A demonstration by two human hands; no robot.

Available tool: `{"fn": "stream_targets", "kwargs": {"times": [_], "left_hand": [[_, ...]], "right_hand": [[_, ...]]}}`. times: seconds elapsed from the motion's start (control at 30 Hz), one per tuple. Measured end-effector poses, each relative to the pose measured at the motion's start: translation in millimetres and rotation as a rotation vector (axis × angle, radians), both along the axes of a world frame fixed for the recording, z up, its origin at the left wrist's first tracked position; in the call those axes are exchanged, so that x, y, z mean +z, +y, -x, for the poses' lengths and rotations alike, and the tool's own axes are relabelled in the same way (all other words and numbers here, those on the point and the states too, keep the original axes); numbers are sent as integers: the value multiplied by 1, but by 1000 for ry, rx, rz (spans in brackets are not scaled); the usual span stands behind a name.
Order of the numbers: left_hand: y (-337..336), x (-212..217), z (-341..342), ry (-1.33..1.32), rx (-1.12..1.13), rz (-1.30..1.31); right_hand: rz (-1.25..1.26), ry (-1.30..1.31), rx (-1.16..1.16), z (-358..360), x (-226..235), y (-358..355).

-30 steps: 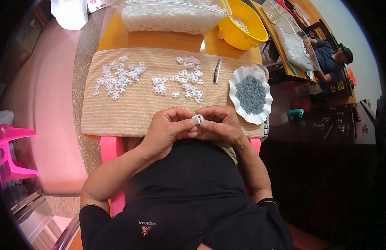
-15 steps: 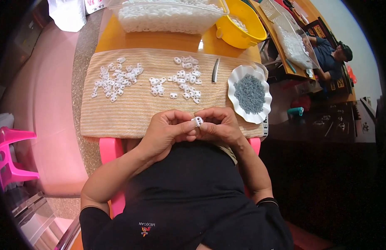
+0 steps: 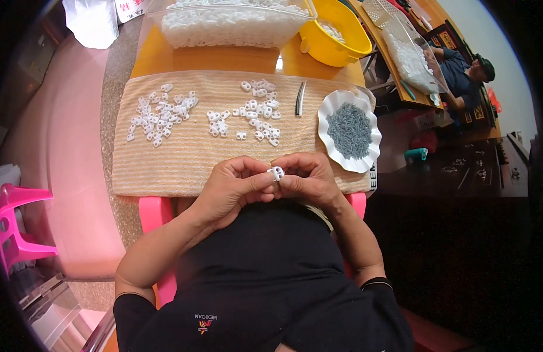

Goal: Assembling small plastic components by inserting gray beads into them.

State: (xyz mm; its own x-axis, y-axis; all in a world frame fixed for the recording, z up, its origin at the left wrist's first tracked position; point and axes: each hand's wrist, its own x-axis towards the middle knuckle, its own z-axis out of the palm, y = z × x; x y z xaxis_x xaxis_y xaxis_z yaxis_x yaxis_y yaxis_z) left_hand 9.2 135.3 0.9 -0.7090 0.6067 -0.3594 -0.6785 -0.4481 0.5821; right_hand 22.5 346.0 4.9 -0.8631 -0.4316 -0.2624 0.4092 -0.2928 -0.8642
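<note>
A small white plastic piece with two holes (image 3: 278,173) is pinched between both hands at the near edge of the towel. My left hand (image 3: 241,185) grips its left side with thumb and fingers. On the other side my right hand (image 3: 309,179) closes on it with thumb and forefinger. Farther off on the striped towel (image 3: 166,176) lie a loose pile of similar white pieces (image 3: 160,114) at left and a second group (image 3: 262,111) near the middle. A white scalloped dish (image 3: 327,146) at right holds small grey springs or pins, too fine to make out exactly.
A dark curved tweezers-like tool (image 3: 300,98) lies left of the dish. Behind the towel stand a clear bin (image 3: 236,44) full of white pieces and a yellow basin (image 3: 347,56). Another person (image 3: 459,73) sits at a table far right. A pink stool (image 3: 25,249) is at left.
Both hands keep their pinch on the white piece, which has turned slightly. The whole scene has shifted a little in the picture.
</note>
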Motion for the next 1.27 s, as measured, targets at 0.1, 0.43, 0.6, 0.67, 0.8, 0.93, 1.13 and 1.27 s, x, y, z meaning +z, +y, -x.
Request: {"fn": "stream_targets", "kwargs": {"times": [0.1, 0.43, 0.6, 0.67, 0.8, 0.93, 1.13, 1.27], "left_hand": [[1, -2, 0, -16, 12, 7], [1, -4, 0, -28, -6, -57], [3, -7, -1, -10, 10, -64], [3, -5, -1, -2, 1, -47], [4, -6, -1, -12, -4, -73], [5, -6, -1, 1, -7, -78], [7, -5, 1, 12, -19, -102], [7, -7, 3, 22, -38, -85]], "right_hand": [[-7, 21, 3, 0, -1, -2], [20, 80, -32, -2, -1, -9], [-18, 179, -13, -1, 1, -12], [-63, 218, -19, -1, 1, -13], [-82, 237, -26, -1, 3, -14], [-102, 285, -20, 0, 5, -14], [-108, 304, -19, 0, 4, -12], [-114, 213, 2, 0, 1, -8]]}}
